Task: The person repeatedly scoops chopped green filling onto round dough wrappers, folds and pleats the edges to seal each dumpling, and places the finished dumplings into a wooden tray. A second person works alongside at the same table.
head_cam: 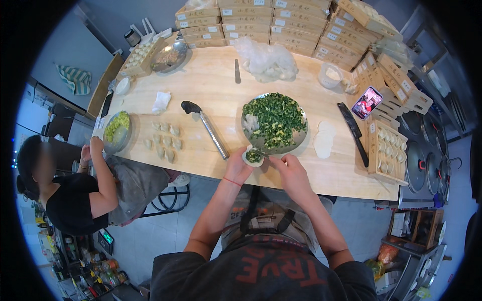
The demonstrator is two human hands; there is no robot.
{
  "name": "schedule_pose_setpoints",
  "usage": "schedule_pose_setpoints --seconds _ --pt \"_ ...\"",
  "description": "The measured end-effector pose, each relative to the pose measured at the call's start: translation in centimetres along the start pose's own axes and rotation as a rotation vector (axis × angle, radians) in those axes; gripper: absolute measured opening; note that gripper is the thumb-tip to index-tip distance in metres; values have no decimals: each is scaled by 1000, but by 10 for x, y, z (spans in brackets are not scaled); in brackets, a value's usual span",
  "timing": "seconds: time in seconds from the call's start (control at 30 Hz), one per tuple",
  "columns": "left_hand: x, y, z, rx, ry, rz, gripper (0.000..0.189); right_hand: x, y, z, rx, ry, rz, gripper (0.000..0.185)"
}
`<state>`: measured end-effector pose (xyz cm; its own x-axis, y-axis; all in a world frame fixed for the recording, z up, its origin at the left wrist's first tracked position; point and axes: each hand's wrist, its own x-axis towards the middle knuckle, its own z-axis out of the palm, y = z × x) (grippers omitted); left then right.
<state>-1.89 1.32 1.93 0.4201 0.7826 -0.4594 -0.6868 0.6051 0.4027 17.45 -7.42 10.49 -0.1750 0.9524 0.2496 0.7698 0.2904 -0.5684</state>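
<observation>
A round dumpling wrapper (258, 164) with chopped green filling on it rests in my left hand (238, 167), at the table's near edge. My right hand (293, 174) grips a thin spreading tool (261, 152), its tip at the filling. Just beyond both hands is a metal bowl (297, 145) heaped with chopped greens and yellow bits (276, 116); something whitish and translucent lies at its left side. A few flat wrappers (323, 141) overlap to the right of the bowl.
Left of me a seated person (75, 188) works beside a bowl of light-green filling (117, 128). Dumplings (165, 141), a metal rod (211, 131) and a black-bladed knife (354, 133) lie on the table. At right are a phone (367, 102) and a dumpling tray (388, 150); stacked wooden boxes (248, 22) line the back.
</observation>
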Motion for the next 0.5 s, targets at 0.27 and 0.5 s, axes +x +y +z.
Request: schedule_pose_setpoints --seconds 0.27,0.5 --pt "-6 0 1 -42 5 -25 45 17 22 0 -80 135 20 42" --pt "-22 0 3 -41 -6 18 43 9 12 5 31 69 12 45"
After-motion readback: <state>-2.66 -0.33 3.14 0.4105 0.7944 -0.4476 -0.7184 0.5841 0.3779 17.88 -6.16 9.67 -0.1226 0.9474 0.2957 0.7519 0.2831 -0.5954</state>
